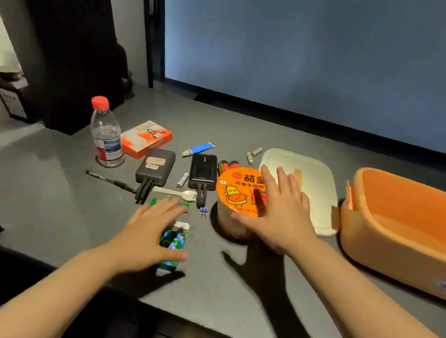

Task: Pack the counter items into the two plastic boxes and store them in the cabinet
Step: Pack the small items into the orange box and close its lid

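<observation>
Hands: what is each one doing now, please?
Left hand: open, fingers spread over the green pack.
Right hand: open, fingers at the noodle cup, not yet gripping it.

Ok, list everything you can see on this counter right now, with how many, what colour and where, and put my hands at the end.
water bottle: one, clear with red cap, back left
orange carton: one, orange and white, right of the bottle
power banks: two, black, centre, side by side
blue tube: one, behind the power banks
loose batteries: at least three pale ones, scattered; red ones behind the noodle cup
plastic fork: one, cream, in front of the power banks
noodle cup: one, orange lid, centre right
white lid: one, behind the cup
orange box: one, open, far right
green packet: one, front centre
left hand: over the green packet
right hand: on the noodle cup
</observation>
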Tool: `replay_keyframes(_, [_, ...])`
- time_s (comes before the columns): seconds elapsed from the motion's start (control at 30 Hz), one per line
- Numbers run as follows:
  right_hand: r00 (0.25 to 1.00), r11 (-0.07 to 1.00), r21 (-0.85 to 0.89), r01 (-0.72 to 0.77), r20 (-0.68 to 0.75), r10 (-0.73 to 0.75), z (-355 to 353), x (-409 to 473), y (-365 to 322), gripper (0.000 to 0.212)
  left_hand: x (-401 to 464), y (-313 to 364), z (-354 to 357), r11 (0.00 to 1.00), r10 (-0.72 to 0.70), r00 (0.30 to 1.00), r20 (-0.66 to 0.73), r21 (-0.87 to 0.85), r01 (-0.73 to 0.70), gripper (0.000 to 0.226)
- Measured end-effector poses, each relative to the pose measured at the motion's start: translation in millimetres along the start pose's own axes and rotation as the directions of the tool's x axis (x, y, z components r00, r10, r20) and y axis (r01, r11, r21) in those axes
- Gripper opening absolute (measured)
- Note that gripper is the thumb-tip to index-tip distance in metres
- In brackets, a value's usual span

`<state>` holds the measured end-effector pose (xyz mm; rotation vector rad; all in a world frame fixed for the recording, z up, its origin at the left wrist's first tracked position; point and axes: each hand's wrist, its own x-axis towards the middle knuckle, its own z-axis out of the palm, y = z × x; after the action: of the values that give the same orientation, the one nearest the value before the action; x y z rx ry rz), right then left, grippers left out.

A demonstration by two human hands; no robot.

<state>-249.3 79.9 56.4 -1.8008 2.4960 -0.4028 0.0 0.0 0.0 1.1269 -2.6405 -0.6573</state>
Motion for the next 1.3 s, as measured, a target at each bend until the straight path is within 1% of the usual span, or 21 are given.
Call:
replay_keyframes(0.07, [0.999,1.000,0.013,-0.006,0.035,0.006,10.8,17.8,-6.1,0.118,4.3,-20.6,-3.4,0.991,0.072,0.981,0.177,0.101,-0.091,0.113])
replay_keyframes(0.1, [0.998,1.000,0.015,-0.018,0.059,0.017,16.4,24.9,-8.7,0.121,5.5,-30.6,-5.0,0.981,0.078,0.969,0.234,0.152,-0.116,0.118])
replay_keyframes(0.17, [0.996,0.999,0.032,-0.022,0.082,0.020,28.0,35.9,-12.4,0.123,9.9,-47.4,-6.7,0.972,0.088,0.963,0.254,0.189,-0.138,0.120])
replay_keyframes(0.2, [0.997,0.999,0.031,-0.017,0.080,0.014,33.2,39.2,-14.2,0.123,11.7,-52.1,-6.2,0.972,0.094,0.966,0.239,0.189,-0.142,0.117])
replay_keyframes(0.3, [0.996,0.999,0.033,-0.034,0.080,0.031,40.5,44.4,-12.0,0.121,15.5,-61.2,-4.5,0.968,0.108,0.970,0.218,0.201,-0.153,0.100])
replay_keyframes(0.37, [0.991,0.996,0.048,-0.070,0.121,0.064,40.6,46.8,-8.5,0.124,18.2,-65.8,-1.6,0.972,0.110,0.970,0.215,0.182,-0.151,0.092])
replay_keyframes(0.43, [0.983,0.993,0.067,-0.101,0.161,0.089,38.9,47.7,-6.2,0.125,20.5,-67.1,0.2,0.980,0.099,0.972,0.213,0.148,-0.132,0.088])
replay_keyframes(0.53, [0.988,0.987,0.125,-0.102,0.125,0.087,35.5,49.1,-6.1,0.122,21.7,-65.2,4.0,0.990,0.100,0.982,0.159,0.083,-0.114,0.084])
replay_keyframes(0.63, [0.994,0.977,0.190,-0.093,0.077,0.080,30.4,49.8,-10.0,0.115,19.6,-54.5,5.7,0.997,0.073,0.994,0.080,-0.038,-0.070,0.077])
replay_keyframes(0.7, [0.995,0.956,0.274,-0.103,0.048,0.093,22.2,48.1,-11.0,0.112,22.4,-45.5,1.1,0.991,0.021,0.999,-0.028,-0.131,-0.025,0.072])
replay_keyframes(0.73, [0.995,0.942,0.320,-0.102,0.025,0.099,15.5,46.5,-10.1,0.111,26.9,-40.1,-3.9,0.986,-0.002,0.993,-0.119,-0.163,-0.018,0.071])
replay_keyframes(0.8, [0.994,0.916,0.394,-0.078,-0.042,0.103,-5.6,42.2,-3.8,0.112,45.9,-23.7,-17.7,0.980,-0.039,0.949,-0.313,-0.195,-0.024,0.070])
replay_keyframes(0.83, [0.991,0.907,0.416,-0.065,-0.077,0.107,-19.6,39.4,2.2,0.112,59.3,-11.8,-25.5,0.980,-0.048,0.922,-0.383,-0.199,-0.032,0.069])
replay_keyframes(0.9, [0.983,0.900,0.431,-0.057,-0.133,0.126,-51.0,33.4,22.2,0.112,91.1,17.8,-38.4,0.978,-0.042,0.880,-0.472,-0.198,-0.059,0.067])
replay_keyframes(0.93, [0.978,0.902,0.428,-0.061,-0.155,0.140,-66.7,29.9,35.4,0.112,107.1,34.7,-41.8,0.976,-0.039,0.869,-0.494,-0.204,-0.072,0.066])
replay_keyframes(1.03, [0.954,0.901,0.423,-0.100,-0.218,0.208,-108.1,16.0,83.3,0.112,147.1,94.2,-37.9,0.964,-0.015,0.865,-0.502,-0.237,-0.120,0.065])
replay_keyframes(1.13, [0.918,0.888,0.425,-0.174,-0.257,0.303,-135.8,-2.3,134.8,0.113,174.1,152.6,-17.9,0.932,0.014,0.883,-0.469,-0.314,-0.181,0.064])
replay_keyframes(1.23, [0.872,0.876,0.386,-0.290,-0.270,0.408,-151.0,-22.6,188.1,0.114,195.6,206.3,7.8,0.906,0.107,0.905,-0.411,-0.336,-0.259,0.065])
replay_keyframes(1.3, [0.835,0.861,0.358,-0.362,-0.286,0.470,-155.3,-34.9,222.2,0.114,208.7,238.0,23.8,0.893,0.176,0.906,-0.386,-0.325,-0.312,0.067])
